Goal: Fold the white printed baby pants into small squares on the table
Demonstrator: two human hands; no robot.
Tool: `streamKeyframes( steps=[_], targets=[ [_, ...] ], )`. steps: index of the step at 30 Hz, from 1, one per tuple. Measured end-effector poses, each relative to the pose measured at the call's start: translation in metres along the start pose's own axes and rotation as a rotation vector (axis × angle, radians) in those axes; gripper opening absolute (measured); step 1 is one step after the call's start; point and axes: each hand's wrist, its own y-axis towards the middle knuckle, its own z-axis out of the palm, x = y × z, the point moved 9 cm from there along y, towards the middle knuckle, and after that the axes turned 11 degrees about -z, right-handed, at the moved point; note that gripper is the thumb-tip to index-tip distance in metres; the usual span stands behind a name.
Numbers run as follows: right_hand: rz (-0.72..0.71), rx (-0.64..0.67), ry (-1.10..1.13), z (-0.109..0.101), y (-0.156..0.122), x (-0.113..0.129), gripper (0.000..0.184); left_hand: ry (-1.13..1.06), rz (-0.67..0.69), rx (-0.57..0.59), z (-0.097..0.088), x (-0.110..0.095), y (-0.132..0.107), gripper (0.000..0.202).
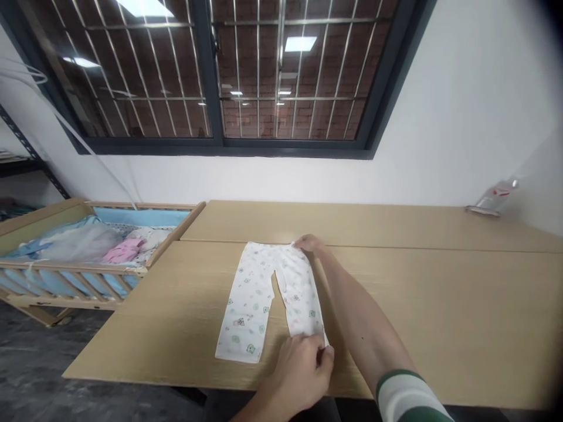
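A pair of small white baby trousers [255, 296] with a printed pattern lies flat on the wooden table [440, 305], waistband away from me. My right hand [308, 243] reaches across and pinches the far right corner of the waistband. My left hand [303, 366] is closed on the hem of the right trouser leg at the near edge. The left trouser leg lies free on the table.
A wooden baby cot [88, 252] with blue lining, pink and white cloth stands left of the table. A clear plastic bottle [492, 199] lies at the table's far right by the white wall. A barred window [229, 76] is behind. A dark shelf [17, 164] is far left.
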Motion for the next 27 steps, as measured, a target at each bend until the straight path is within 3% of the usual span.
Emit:
streamKeyframes(
  steps=[5,10,14,21,27],
  targets=[
    [-0.023,0.010,0.066,0.007,0.015,0.023,0.020,-0.437,-0.047,0.001,-0.022,0.020,-0.018,0.042],
    [-0.088,-0.037,0.116,0.024,0.024,0.052,0.014,-0.596,-0.101,-0.041,-0.042,0.053,-0.037,0.048],
    [-0.118,-0.038,0.123,0.060,0.025,0.070,0.014,-0.551,-0.181,-0.084,-0.057,0.087,-0.057,0.050],
    [-0.156,-0.017,0.063,0.131,0.026,0.100,0.014,-0.489,-0.299,-0.268,-0.092,0.140,-0.082,0.053],
    [-0.170,-0.012,-0.056,0.166,0.032,0.111,0.013,-0.126,-0.319,-0.354,-0.110,0.170,-0.084,0.044]
  ],
)
